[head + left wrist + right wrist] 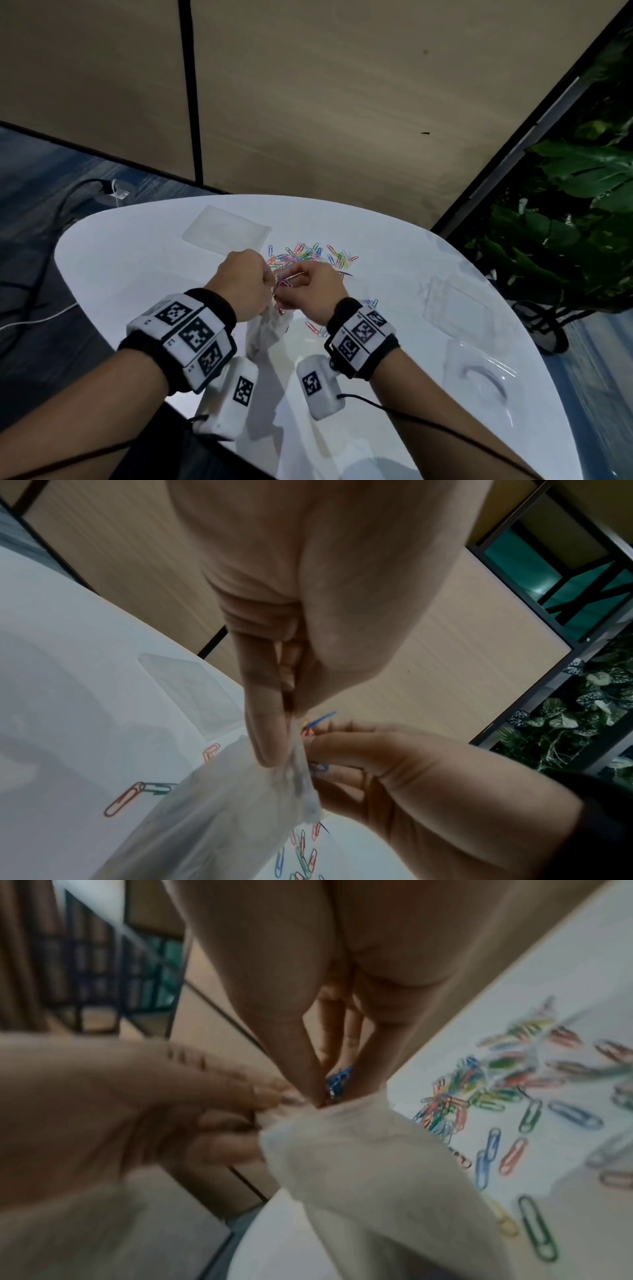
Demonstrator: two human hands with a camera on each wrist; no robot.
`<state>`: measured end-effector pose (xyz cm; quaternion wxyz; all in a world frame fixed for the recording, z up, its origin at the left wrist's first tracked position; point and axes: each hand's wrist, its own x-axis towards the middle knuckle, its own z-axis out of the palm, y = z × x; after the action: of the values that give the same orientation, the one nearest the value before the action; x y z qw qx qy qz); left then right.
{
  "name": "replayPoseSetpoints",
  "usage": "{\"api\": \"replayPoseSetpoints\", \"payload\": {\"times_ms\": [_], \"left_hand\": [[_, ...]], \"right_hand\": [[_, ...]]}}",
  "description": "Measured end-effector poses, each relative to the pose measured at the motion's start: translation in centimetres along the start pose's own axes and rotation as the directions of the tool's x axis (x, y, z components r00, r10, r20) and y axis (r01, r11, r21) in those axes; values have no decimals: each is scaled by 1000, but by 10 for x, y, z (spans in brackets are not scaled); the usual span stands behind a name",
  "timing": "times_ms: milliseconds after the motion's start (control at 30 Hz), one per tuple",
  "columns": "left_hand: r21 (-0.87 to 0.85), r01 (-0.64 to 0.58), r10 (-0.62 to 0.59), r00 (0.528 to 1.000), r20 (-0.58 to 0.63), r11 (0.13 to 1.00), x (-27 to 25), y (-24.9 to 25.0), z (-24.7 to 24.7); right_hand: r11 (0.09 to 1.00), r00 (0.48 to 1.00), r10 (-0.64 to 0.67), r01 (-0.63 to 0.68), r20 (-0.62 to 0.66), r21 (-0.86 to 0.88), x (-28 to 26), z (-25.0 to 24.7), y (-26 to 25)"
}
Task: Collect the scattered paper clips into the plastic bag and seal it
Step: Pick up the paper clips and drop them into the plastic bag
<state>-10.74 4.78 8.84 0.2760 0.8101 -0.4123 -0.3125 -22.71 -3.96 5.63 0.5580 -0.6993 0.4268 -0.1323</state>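
A translucent plastic bag (265, 330) hangs above the white table (144, 270), and my left hand (243, 284) pinches its top edge. In the left wrist view the bag (219, 813) droops below the left fingers (263, 723). My right hand (313, 291) pinches a small bunch of coloured paper clips (289, 279) right at the bag's mouth; blue clips (337, 1080) show between the right fingers (301, 1053) above the bag (373, 1164). A pile of loose clips (308, 257) lies just beyond both hands, with a few more clips (317, 329) near the right wrist.
Another flat clear bag (226, 228) lies at the table's far left. Clear plastic packaging (459, 308) and a clear tray (479, 373) sit on the right. Partition walls stand behind, plants to the right, cables on the floor to the left.
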Motion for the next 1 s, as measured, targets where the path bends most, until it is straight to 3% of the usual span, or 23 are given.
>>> {"api": "replayPoseSetpoints", "payload": {"times_ms": [133, 200, 267, 333, 367, 400, 467, 500, 567, 633, 733, 933, 1000], "left_hand": [[-13, 7, -8, 1000, -10, 1000, 1, -1, -5], [-18, 11, -11, 1000, -19, 1000, 2, -3, -9], [-31, 17, -18, 999, -34, 999, 2, -8, -14], [-54, 26, -28, 999, -40, 998, 2, -16, -21], [-61, 31, -34, 999, -43, 998, 1, -20, -26], [-65, 36, -39, 998, -48, 997, 0, -24, -32], [-94, 48, -54, 996, -65, 994, -2, -31, -45], [-118, 56, -66, 995, -79, 991, -3, -33, -52], [-155, 73, -91, 990, -111, 985, -5, -38, -63], [-162, 87, -110, 985, -134, 983, -6, -43, -71], [-136, 113, -133, 980, -151, 984, -4, -50, -73], [-78, 131, -142, 977, -162, 988, 3, -58, -67], [-82, 131, -143, 976, -164, 988, 4, -57, -67]], "right_hand": [[947, 990, -132, 142, 55, -288, -6, -2, -12], [951, 980, -150, 180, 131, -252, -10, -15, -19], [988, 983, -97, 114, 159, -105, -8, -36, -20], [998, 997, -39, 42, 67, -55, 2, -63, -6], [990, 1000, -7, 4, -20, -139, 9, -76, 6], [943, 994, 25, -58, -105, -327, 19, -89, 23], [694, 966, 172, -258, -194, -672, 32, -104, 62], [612, 943, 257, -328, -212, -719, 36, -105, 80], [599, 921, 333, -373, -203, -709, 40, -92, 108], [628, 941, 272, -331, -199, -705, 43, -67, 120], [575, 972, 178, -231, -155, -785, 45, -29, 119], [280, 996, 71, -78, -61, -957, 45, -2, 99], [251, 999, 31, -30, -23, -967, 44, -6, 92]]}}
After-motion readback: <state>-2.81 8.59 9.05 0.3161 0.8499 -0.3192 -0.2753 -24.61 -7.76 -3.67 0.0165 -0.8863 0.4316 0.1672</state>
